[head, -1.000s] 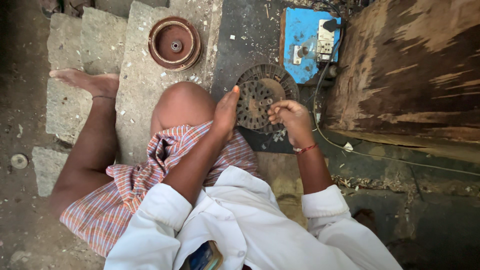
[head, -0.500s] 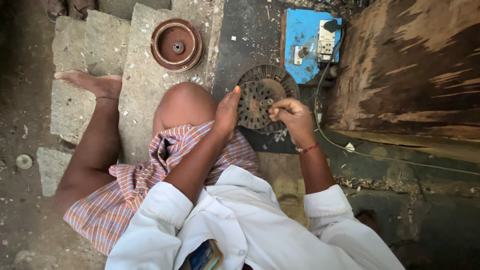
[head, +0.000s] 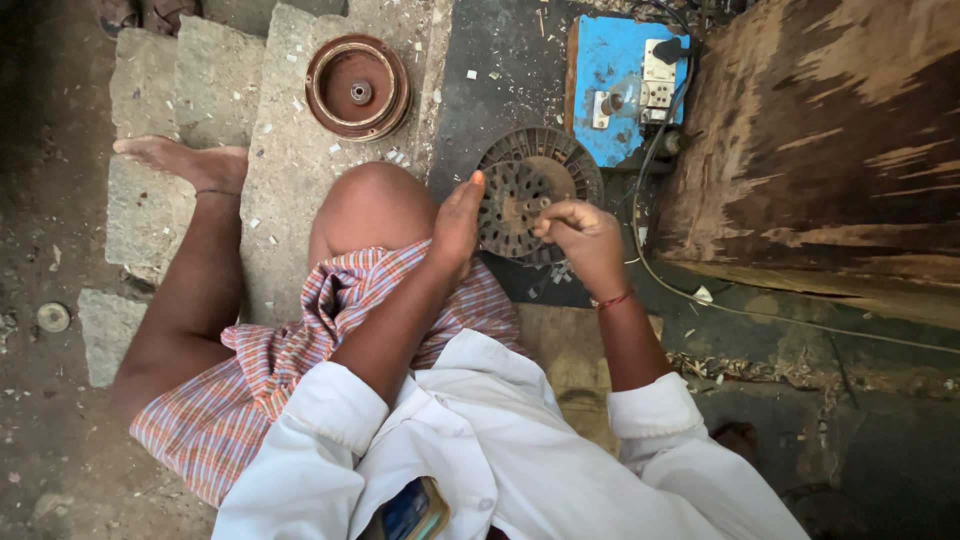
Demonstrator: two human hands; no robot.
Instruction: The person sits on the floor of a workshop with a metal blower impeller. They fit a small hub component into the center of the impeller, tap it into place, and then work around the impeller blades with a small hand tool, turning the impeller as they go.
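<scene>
A round dark metal disc [head: 520,170] with many slots and holes stands on edge on the dark floor in front of my knee [head: 370,205]. My left hand [head: 458,222] lies flat against the disc's left rim, fingers straight, and steadies it. My right hand [head: 582,238] is at the disc's right face with its fingertips pinched together near the centre. What they pinch is too small to see. A red thread circles my right wrist [head: 612,299].
A brown round metal housing [head: 357,87] lies on the stone slabs [head: 280,170] ahead. A blue board [head: 620,85] with a switch, socket and black cable sits beyond the disc. A worn wooden block [head: 830,150] fills the right. My bare foot [head: 185,165] rests at left.
Both hands stay at the disc with barely any shift. The view has drifted slightly.
</scene>
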